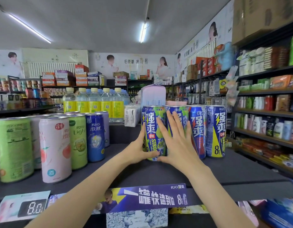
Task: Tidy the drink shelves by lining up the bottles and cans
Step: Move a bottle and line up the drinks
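A: The green-and-blue can (154,134) sits at the front left of the tall blue cluster on our dark shelf (233,167), standing forward of its neighbours, so we judge that group only partly lined up

B: And the rest? The blue-and-yellow can (215,131) and the red-lettered can (197,131) beside it look fairly even to us

A: Agreed, those two stand shoulder to shoulder. On the left side the pastel cans are looser: the pink peach can (55,149) and the pale green can (14,148) stand out in front, while the dark blue can (95,137) sits further back. We'd call that row still to do

B: Where are our hands on it?

A: Our left hand (139,148) wraps the can's lower left side, thumb curled across the base. Our right hand (175,139) lies flat against its front and right side, fingers straight and spread, reaching onto the next can. So the can is held between both palms, upright, base on the shelf

B: The water bottles (94,102) behind look tidy already
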`<state>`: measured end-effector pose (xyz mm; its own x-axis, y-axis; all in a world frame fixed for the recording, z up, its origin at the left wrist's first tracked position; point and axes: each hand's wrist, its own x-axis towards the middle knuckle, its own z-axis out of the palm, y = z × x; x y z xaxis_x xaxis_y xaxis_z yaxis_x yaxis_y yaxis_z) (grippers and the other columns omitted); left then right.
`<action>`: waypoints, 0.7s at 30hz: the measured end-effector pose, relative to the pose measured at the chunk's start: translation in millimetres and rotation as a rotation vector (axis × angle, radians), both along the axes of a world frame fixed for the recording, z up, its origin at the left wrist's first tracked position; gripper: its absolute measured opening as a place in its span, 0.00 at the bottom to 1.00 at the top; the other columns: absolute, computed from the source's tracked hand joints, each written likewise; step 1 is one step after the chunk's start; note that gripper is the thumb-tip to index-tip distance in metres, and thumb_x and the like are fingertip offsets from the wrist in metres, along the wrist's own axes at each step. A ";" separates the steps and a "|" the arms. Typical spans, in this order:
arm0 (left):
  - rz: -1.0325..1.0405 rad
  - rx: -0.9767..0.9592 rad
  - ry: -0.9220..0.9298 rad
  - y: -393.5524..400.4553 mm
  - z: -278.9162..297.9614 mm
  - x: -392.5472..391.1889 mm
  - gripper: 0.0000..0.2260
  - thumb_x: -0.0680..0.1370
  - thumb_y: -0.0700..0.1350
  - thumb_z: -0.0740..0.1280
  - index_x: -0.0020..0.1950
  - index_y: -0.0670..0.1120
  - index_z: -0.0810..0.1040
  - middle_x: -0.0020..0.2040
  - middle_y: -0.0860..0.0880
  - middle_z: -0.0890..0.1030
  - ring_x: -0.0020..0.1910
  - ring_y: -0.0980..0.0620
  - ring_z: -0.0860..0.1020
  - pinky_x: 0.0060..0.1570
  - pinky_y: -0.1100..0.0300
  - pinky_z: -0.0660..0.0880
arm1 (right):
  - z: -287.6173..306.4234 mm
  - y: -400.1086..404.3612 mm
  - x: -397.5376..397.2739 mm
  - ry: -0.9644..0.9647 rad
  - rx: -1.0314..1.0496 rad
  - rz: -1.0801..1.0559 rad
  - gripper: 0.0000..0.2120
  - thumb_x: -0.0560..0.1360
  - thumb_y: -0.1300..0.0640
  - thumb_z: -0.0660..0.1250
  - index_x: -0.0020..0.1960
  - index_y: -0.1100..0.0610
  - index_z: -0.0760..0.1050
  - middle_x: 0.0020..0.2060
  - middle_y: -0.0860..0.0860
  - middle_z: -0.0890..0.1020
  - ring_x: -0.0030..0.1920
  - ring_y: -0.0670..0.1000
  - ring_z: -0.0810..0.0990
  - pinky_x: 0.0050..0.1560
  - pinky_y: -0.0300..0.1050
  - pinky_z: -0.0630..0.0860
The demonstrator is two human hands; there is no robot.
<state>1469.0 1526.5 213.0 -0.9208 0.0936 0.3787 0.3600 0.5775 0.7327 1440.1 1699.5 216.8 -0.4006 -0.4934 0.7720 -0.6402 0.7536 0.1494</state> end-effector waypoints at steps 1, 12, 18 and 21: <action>-0.006 0.004 0.002 -0.9 -0.6 -0.3 0.56 0.64 0.55 0.75 0.75 0.56 0.35 0.69 0.54 0.70 0.64 0.59 0.73 0.66 0.58 0.68 | 1.4 0.8 1.8 -0.022 0.007 0.027 0.56 0.59 0.38 0.75 0.76 0.49 0.45 0.76 0.55 0.43 0.74 0.51 0.33 0.68 0.62 0.38; 0.146 0.100 0.080 27.2 3.1 -1.2 0.49 0.69 0.44 0.75 0.76 0.51 0.42 0.64 0.54 0.74 0.59 0.56 0.75 0.63 0.58 0.70 | 7.0 62.4 10.0 -0.256 -0.373 0.170 0.43 0.69 0.51 0.73 0.76 0.50 0.51 0.74 0.50 0.55 0.74 0.49 0.52 0.72 0.42 0.52; 0.367 -0.030 0.174 37.8 -0.9 6.0 0.41 0.70 0.48 0.74 0.75 0.49 0.50 0.62 0.50 0.77 0.59 0.49 0.76 0.56 0.59 0.71 | -7.6 58.3 11.5 -0.310 -0.131 0.124 0.48 0.69 0.54 0.74 0.74 0.40 0.43 0.72 0.50 0.52 0.68 0.50 0.65 0.62 0.42 0.67; 0.453 -0.111 0.194 40.2 0.3 13.0 0.39 0.69 0.51 0.74 0.73 0.48 0.55 0.61 0.48 0.78 0.59 0.47 0.77 0.57 0.55 0.73 | -6.4 55.5 10.7 -0.332 -0.120 0.084 0.48 0.70 0.56 0.73 0.75 0.43 0.42 0.71 0.50 0.52 0.57 0.52 0.75 0.54 0.42 0.70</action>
<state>1482.0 1566.7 213.2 -0.7919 -0.2493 0.5575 0.1791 0.7779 0.6023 1450.8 1755.0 210.4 -0.6014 -0.4493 0.6607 -0.6993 0.6959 -0.1634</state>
